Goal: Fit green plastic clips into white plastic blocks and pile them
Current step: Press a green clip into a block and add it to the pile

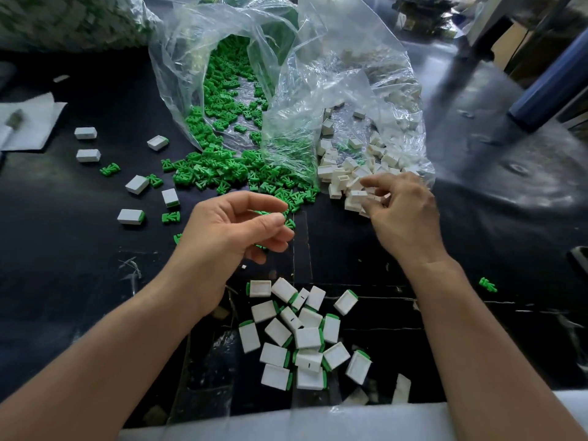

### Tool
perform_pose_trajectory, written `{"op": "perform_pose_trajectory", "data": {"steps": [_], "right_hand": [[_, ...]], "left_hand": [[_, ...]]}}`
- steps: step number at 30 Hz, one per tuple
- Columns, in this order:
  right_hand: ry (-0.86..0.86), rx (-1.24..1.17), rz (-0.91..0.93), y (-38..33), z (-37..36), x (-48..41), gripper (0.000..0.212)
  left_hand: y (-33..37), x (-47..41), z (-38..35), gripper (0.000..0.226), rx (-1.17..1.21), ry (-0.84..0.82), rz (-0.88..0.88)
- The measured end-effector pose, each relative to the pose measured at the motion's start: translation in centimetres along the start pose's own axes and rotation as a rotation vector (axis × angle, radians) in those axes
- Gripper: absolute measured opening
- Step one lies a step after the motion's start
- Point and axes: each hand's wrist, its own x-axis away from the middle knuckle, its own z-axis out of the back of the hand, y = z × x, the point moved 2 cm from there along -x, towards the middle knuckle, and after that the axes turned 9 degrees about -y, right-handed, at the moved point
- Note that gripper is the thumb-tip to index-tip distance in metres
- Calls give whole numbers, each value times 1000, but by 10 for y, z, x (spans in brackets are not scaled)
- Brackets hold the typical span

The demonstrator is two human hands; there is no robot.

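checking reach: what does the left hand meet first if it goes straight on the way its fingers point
Probably the loose green clips just past the fingertips of the left hand; depth is unclear.

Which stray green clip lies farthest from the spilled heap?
The lone clip right of the right forearm; the other strays lie left of the heap, among loose white blocks.

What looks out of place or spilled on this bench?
One green clip lies alone at the right, far from the green clips spilling out of the clear bag mouth. A few finished blocks and loose clips are strewn at the left, apart from the near pile.
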Motion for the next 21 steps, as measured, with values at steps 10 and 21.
{"op": "perform_pose_trajectory", "data": {"steps": [10,21], "right_hand": [[-37,41,37,-1,-10,-4,14],[-345,-525,360,-42,-25,26,18]], "left_hand": [[1,-1,2,11,28,16,1],[-6,-3,1,32,-146,33,-3]]}}
